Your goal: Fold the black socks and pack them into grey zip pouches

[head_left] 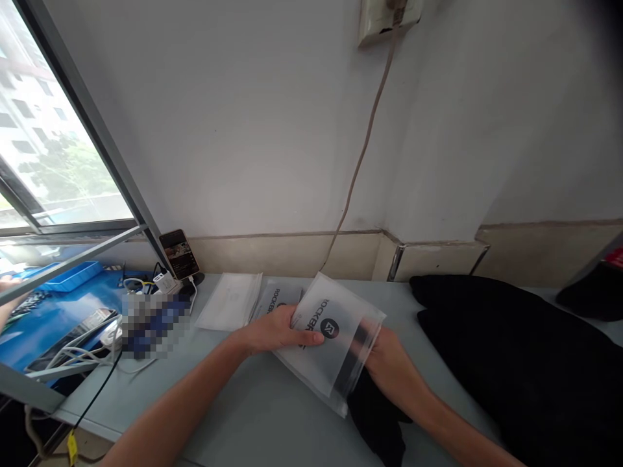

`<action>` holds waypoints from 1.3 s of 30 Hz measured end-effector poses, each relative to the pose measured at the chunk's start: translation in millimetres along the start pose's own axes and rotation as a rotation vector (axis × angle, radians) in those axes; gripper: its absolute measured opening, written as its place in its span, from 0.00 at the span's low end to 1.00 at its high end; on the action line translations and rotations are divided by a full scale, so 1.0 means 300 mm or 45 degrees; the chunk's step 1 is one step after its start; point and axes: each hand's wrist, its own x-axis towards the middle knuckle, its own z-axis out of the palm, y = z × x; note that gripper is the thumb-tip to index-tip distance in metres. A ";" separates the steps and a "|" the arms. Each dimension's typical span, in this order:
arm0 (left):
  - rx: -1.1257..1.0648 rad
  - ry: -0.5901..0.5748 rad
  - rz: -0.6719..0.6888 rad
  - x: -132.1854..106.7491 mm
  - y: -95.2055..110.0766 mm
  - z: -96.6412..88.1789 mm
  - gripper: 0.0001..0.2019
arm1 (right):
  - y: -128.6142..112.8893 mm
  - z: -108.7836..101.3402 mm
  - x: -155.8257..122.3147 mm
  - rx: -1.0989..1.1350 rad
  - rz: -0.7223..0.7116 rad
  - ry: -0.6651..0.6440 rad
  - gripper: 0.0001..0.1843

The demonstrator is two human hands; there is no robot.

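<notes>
My left hand (282,329) is closed on a frosted plastic bag (316,350) printed with a round black logo and lettering, its thumb lying across the front. At the bag's right edge is my right hand (387,357), closed, with its fingers showing dimly through the plastic. Whether those fingers are inside the bag or behind it, I cannot tell. A dark band runs across the bag near that edge. Below the right hand and partly under the bag lies a black cloth piece (377,421). Another printed bag (275,295) is partly hidden behind the left hand.
Frosted bags (231,299) lie on the grey table (253,408). A propped phone (180,254) stands by chargers and cables. Black fabric (516,350) covers the right side. At left are a metal frame (78,259) and a blue tray (73,275). A cord (365,143) hangs from the wall.
</notes>
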 end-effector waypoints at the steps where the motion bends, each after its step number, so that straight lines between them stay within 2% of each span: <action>1: 0.016 0.017 0.007 0.006 -0.009 0.005 0.23 | 0.000 0.002 -0.002 0.007 0.013 -0.002 0.19; 7: -0.002 0.093 0.041 0.022 -0.054 -0.008 0.22 | -0.040 0.004 -0.006 0.115 0.021 -0.186 0.24; 9: -0.032 0.139 0.076 0.022 -0.057 -0.021 0.21 | -0.049 -0.006 0.000 0.147 0.070 -0.177 0.25; 13: -0.136 0.187 0.057 0.020 -0.051 -0.038 0.22 | -0.048 -0.047 0.016 0.354 0.408 0.087 0.23; 14: -0.166 0.187 0.057 0.020 -0.050 -0.039 0.22 | -0.048 -0.059 0.018 0.438 0.492 0.084 0.23; 17: -0.236 0.197 0.063 0.024 -0.052 -0.034 0.22 | -0.063 -0.083 0.013 0.602 0.645 -0.069 0.23; 20: -0.270 0.253 0.065 0.030 -0.061 -0.028 0.24 | -0.089 -0.084 0.000 0.617 0.718 -0.075 0.22; 24: -0.275 0.291 0.053 0.035 -0.072 -0.029 0.25 | -0.101 -0.072 -0.005 0.692 0.703 -0.101 0.19; 29: -0.247 0.280 0.030 0.040 -0.085 -0.034 0.25 | -0.080 -0.077 0.007 0.634 0.704 -0.001 0.16; 35: -0.213 0.243 0.029 0.041 -0.090 -0.037 0.25 | -0.056 -0.080 0.014 0.513 0.573 -0.177 0.19; 39: -0.231 0.300 0.031 0.042 -0.085 -0.032 0.25 | -0.038 -0.075 0.025 0.362 0.477 -0.132 0.22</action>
